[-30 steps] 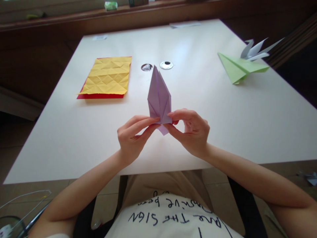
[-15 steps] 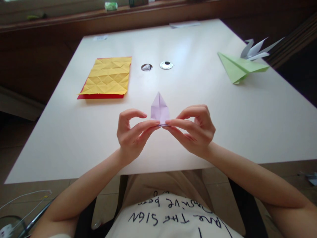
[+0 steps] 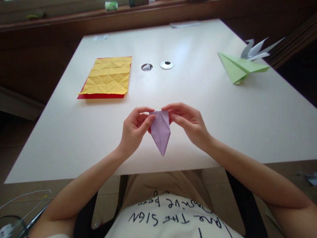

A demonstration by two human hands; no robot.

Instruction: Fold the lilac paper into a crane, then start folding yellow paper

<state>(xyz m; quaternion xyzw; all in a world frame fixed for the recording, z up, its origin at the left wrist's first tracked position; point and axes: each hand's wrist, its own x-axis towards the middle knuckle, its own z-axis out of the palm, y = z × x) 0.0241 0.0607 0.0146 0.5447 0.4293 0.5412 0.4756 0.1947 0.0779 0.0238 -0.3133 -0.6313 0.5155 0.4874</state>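
- Left hand (image 3: 135, 130) and right hand (image 3: 189, 124) pinch the top edge of the lilac folded paper (image 3: 160, 132), its point hanging down over the near edge of the white table (image 3: 198, 99).
- Beyond the lilac paper, to its left: yellow sheet (image 3: 107, 76) lying on a red sheet (image 3: 99, 96).
- Far right of it: green paper plane (image 3: 239, 67).

Colours on the white table

The folded paper (image 3: 160, 130) is pale lilac; a yellow sheet (image 3: 108, 76) creased in a diamond grid lies on a red sheet (image 3: 99, 96); 1 paper model (image 3: 237, 67) is light green, 1 model behind it (image 3: 255, 49) white-grey; the shirt (image 3: 173, 221) is white with black lettering.
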